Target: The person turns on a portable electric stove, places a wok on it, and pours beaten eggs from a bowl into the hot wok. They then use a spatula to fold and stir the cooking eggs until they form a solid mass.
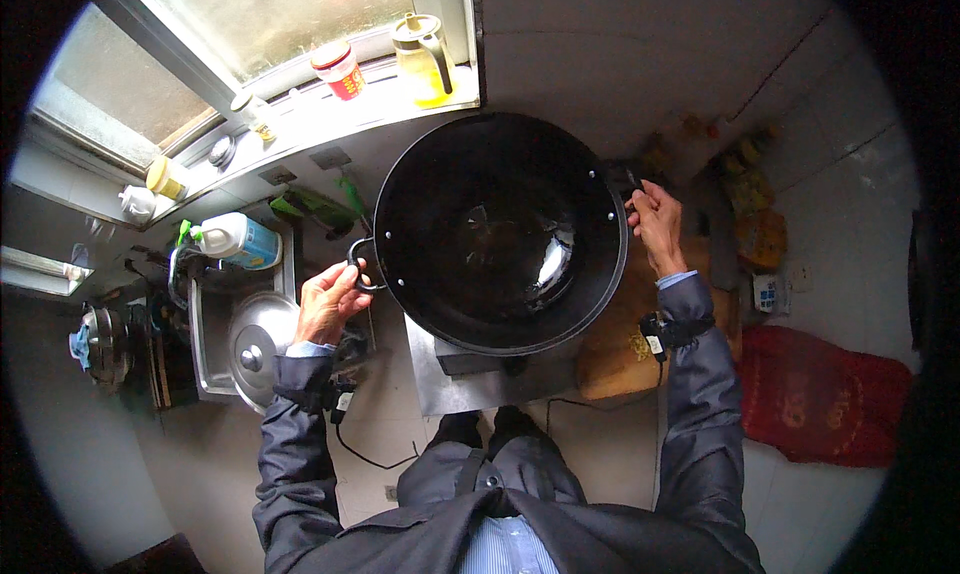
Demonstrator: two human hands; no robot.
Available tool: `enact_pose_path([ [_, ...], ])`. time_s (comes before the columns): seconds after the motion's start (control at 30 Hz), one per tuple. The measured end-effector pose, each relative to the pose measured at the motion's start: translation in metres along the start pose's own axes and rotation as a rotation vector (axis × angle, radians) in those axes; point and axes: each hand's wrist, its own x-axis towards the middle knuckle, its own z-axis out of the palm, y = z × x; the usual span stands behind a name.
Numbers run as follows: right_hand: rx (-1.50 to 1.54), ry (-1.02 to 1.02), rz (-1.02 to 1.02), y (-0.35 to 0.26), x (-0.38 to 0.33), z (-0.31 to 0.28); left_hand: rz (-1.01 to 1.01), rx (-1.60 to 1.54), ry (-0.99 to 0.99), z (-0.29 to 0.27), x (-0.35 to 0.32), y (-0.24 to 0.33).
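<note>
A large black wok with two side handles is in front of me, its inside facing up and shiny with what looks like a little liquid. My left hand grips the loop handle on its left side. On the opposite side my right hand is closed round the other handle, which is mostly hidden by the fingers. Under the wok, a metal worktop shows in part. Whether the wok rests on anything, I cannot tell.
To the left, a sink holds a silver lid and a white bottle. A wooden cutting board with chopped yellowish bits lies right. The windowsill carries a jug and a red-lidded jar. A red cloth is far right.
</note>
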Motion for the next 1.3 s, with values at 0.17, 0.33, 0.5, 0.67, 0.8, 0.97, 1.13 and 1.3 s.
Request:
enact_pose_path([
  [0.17, 0.075, 0.095, 0.03, -0.002, -0.008, -0.002, 0.019, -0.092, 0.07, 0.002, 0.0, -0.011],
  [0.33, 0.195, 0.254, -0.028, 0.007, -0.082, -0.018, 0.042, -0.079, 0.146, -0.033, -0.031, -0.047],
  [0.5, 0.194, 0.039, 0.021, 0.052, -0.21, 0.01, -0.119, 0.048, 0.244, -0.069, -0.1, -0.138],
  [0.67, -0.168, -0.367, 0.095, 0.1, -0.282, 0.052, -0.396, 0.205, 0.319, -0.098, -0.17, -0.227],
  [0.8, -0.393, -0.517, 0.209, 0.119, -0.29, 0.076, -0.518, 0.18, 0.351, -0.131, -0.212, -0.288],
  [0.97, -0.39, -0.434, 0.216, 0.124, -0.295, 0.087, -0.695, 0.089, 0.502, -0.175, -0.263, -0.345],
  [1.13, -0.433, -0.309, 0.176, 0.119, -0.301, 0.099, -0.706, -0.01, 0.578, -0.206, -0.304, -0.375],
  [1.3, -0.565, -0.291, 0.147, 0.099, -0.301, 0.117, -0.66, -0.041, 0.564, -0.235, -0.334, -0.385],
])
